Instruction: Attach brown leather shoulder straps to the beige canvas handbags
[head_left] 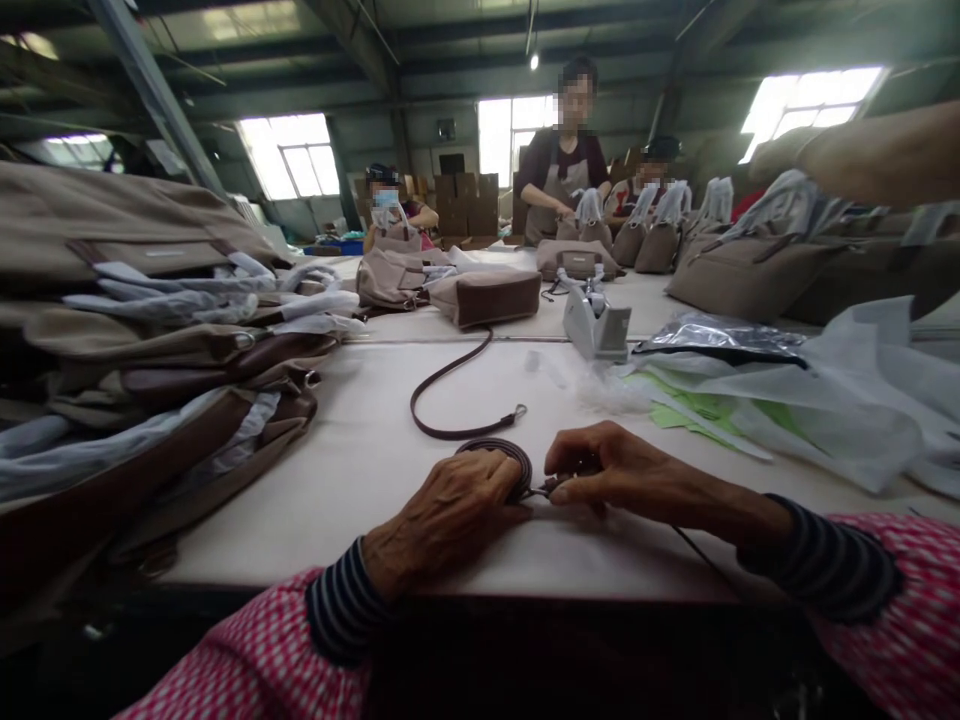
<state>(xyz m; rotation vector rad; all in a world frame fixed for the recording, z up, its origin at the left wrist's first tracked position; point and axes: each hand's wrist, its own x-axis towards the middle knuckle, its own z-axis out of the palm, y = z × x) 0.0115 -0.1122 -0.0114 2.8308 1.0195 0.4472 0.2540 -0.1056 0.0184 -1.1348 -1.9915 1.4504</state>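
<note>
One coiled strap [516,453] lies at the near edge of the white surface [360,400]. The left hand [461,500] has its grip closed over it; the right hand [611,470], just right, pinches its end. Farther off, another strap [450,434] runs to a bag [487,300], left of a tape dispenser [596,325].
</note>
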